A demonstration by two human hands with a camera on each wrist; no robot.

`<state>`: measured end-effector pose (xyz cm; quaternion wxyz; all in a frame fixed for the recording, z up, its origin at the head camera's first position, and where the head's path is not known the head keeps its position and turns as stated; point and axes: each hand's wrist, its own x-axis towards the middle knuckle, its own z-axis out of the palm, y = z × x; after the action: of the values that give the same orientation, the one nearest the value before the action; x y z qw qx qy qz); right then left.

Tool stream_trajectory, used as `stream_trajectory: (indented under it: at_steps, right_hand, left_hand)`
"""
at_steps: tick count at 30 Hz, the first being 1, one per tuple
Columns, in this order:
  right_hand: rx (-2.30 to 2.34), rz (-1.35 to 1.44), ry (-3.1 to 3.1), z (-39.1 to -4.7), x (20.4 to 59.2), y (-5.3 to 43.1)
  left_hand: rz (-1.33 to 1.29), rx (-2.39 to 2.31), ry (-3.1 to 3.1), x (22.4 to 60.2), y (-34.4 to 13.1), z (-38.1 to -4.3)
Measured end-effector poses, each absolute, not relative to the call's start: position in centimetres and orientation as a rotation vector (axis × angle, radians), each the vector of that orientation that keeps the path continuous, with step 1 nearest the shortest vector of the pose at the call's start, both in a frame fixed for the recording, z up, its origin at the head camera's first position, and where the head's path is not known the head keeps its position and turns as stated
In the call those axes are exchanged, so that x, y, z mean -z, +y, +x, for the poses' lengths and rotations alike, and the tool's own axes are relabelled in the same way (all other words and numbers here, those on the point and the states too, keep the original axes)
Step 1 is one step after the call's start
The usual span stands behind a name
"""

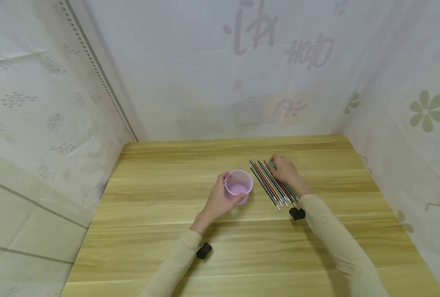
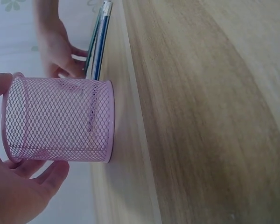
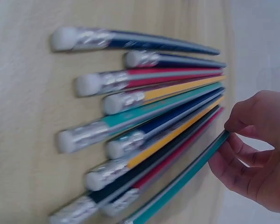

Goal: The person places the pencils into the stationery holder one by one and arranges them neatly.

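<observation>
A pink mesh pen cup (image 2: 60,119) stands on the table in my left hand (image 1: 220,198), whose fingers and thumb wrap around its side near the rim. In the head view the inside of the cup (image 1: 238,185) shows no pencils. My right hand (image 3: 254,154) pinches the far end of a green pencil (image 3: 177,186) between thumb and fingers. That pencil lies at the edge of a row of pencils (image 3: 163,91) in dark blue, red, yellow, green and black, their white erasers facing the wrist camera. In the head view my right hand (image 1: 284,168) partly covers the row's right side.
The wood-grain table (image 1: 149,206) reaches back to a pale printed curtain (image 1: 190,82). More printed curtain (image 1: 409,136) hangs along the right side. Each sleeve has a black wrist device, such as the right one (image 1: 297,213).
</observation>
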<state>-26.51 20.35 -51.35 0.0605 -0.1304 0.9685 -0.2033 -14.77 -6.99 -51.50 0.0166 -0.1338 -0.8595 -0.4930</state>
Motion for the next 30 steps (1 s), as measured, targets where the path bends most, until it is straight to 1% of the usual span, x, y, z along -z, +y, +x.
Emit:
stream_trajectory:
  at_steps: [10, 18, 24, 30]
  right_hand:
    - [0.697, -0.491, 2.976, -26.4, 47.7, 18.4]
    - [0.908, -0.641, 3.083, -26.0, 45.1, 16.8]
    - [1.044, -0.727, 3.091, -25.0, 42.8, 15.9]
    - [1.202, -0.751, 3.056, -23.8, 40.8, 14.6]
  left_hand:
    - [-0.396, 1.591, -2.658, 51.4, -6.9, -14.9]
    - [-0.399, 1.64, -2.653, 51.4, -6.8, -14.9]
    - [-0.413, 1.653, -2.644, 51.4, -6.9, -15.0]
    - [-0.427, 1.665, -2.637, 51.5, -7.3, -15.0]
